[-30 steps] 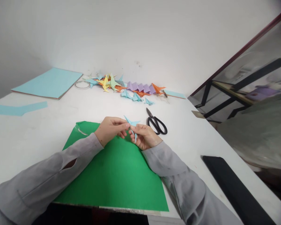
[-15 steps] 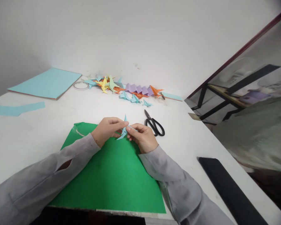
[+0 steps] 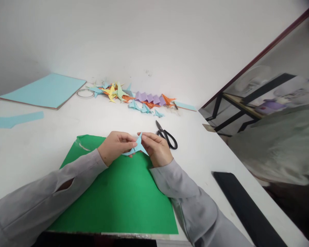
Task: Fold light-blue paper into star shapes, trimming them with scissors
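Note:
Between my hands is a light-blue origami crane (image 3: 139, 147), held just above the far part of a green sheet (image 3: 113, 195). My left hand (image 3: 117, 146) pinches its body from the left, thumb on top. With thumb and forefinger, my right hand (image 3: 158, 148) grips the pointed tip that sticks up. One point of the folded paper spreads down toward my right palm, and another reaches left under my left fingers. Black-handled scissors (image 3: 167, 134) lie just beyond my right hand.
Along the wall lie several folded paper cranes (image 3: 115, 92) and a purple pleated strip (image 3: 150, 98). At the left are a stack of blue paper (image 3: 45, 91), a tape ring (image 3: 85, 93) and a blue offcut (image 3: 18, 119). A black flat bar (image 3: 244, 206) lies right.
The blue crane has turned in my fingers and now shows a broader face. My right fingers have shifted up to its raised tip. The view has swung slightly right.

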Tool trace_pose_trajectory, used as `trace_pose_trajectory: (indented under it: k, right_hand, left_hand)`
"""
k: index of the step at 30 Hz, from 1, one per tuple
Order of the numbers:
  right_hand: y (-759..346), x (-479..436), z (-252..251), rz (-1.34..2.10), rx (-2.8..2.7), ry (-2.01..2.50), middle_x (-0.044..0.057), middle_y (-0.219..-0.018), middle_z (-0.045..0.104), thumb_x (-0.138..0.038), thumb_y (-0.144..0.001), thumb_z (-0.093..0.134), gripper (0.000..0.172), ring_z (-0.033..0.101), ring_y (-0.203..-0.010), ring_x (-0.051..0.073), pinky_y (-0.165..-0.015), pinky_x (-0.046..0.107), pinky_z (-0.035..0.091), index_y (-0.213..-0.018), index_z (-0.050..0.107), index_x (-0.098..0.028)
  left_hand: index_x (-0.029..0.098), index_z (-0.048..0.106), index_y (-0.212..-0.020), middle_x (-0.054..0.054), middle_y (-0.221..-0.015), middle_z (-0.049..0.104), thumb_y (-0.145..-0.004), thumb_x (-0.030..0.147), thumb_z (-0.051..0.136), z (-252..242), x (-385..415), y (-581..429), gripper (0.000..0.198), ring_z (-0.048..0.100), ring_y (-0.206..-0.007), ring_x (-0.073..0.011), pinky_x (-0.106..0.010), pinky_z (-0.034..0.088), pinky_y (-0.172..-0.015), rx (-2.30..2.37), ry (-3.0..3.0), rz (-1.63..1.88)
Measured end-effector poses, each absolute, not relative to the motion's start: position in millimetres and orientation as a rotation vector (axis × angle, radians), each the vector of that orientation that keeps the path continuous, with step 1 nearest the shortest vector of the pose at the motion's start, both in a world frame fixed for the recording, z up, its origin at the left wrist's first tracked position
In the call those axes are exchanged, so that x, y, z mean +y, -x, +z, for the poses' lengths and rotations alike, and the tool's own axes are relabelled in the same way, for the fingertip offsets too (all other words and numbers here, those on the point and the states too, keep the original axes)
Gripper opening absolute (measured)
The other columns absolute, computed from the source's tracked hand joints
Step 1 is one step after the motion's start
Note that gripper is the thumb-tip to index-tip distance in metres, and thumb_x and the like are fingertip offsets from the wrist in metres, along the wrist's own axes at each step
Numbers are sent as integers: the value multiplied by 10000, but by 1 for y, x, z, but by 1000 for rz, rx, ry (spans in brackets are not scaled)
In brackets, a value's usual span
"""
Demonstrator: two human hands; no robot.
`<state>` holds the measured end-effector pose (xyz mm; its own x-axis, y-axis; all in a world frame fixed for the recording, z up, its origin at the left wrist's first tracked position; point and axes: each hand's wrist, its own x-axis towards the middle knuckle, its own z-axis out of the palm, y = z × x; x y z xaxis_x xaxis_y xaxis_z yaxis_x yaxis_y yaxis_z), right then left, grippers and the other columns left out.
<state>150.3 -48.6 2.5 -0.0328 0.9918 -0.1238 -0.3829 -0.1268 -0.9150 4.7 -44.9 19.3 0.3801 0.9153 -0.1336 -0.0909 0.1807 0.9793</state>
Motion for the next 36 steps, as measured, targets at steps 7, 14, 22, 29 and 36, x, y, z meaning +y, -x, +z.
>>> trace_pose_trajectory:
  k: [7, 14, 22, 29, 36]
  right_hand:
    - [-161, -46, 6, 1534, -993, 804, -14, -533, 628, -194, -576, 692, 148, 537, -458, 74, -462, 188, 443, -722, 697, -173]
    - [-167, -47, 7, 1673, -1016, 691, -13, -549, 634, -175, -582, 701, 102, 568, -480, 78, -505, 186, 476, -680, 675, -163]
    - [-170, -47, 4, 1717, -1060, 649, -6, -529, 640, -187, -586, 730, 132, 586, -479, 86, -498, 184, 477, -686, 655, -146]
    - [-170, -47, 4, 1701, -1056, 659, -9, -522, 635, -209, -576, 744, 156, 585, -480, 86, -502, 190, 474, -688, 658, -142]
    - [-171, -47, 4, 1656, -1093, 707, -15, -533, 630, -221, -592, 738, 136, 577, -495, 93, -517, 221, 468, -685, 658, -163]
  left_hand:
    - [98, 648, -665, -2, -465, 581, -574, 219, 694, 21, -45, -1, 159, 504, -409, -86, -218, 407, -432, 855, -1098, 738]
    - [98, 648, -688, -3, -498, 584, -547, 223, 729, 26, -45, 3, 205, 508, -412, -76, -202, 384, -422, 816, -1043, 682]
    - [118, 612, -748, 16, -554, 587, -560, 216, 737, 30, -41, 7, 246, 537, -436, -84, -208, 434, -421, 781, -1072, 648]
    - [126, 584, -740, 3, -564, 610, -572, 208, 728, 30, -39, 9, 236, 574, -471, -103, -214, 465, -451, 783, -1077, 643]
    - [126, 569, -686, 0, -512, 598, -561, 211, 732, 30, -40, 8, 222, 577, -468, -109, -203, 452, -438, 831, -1095, 645]
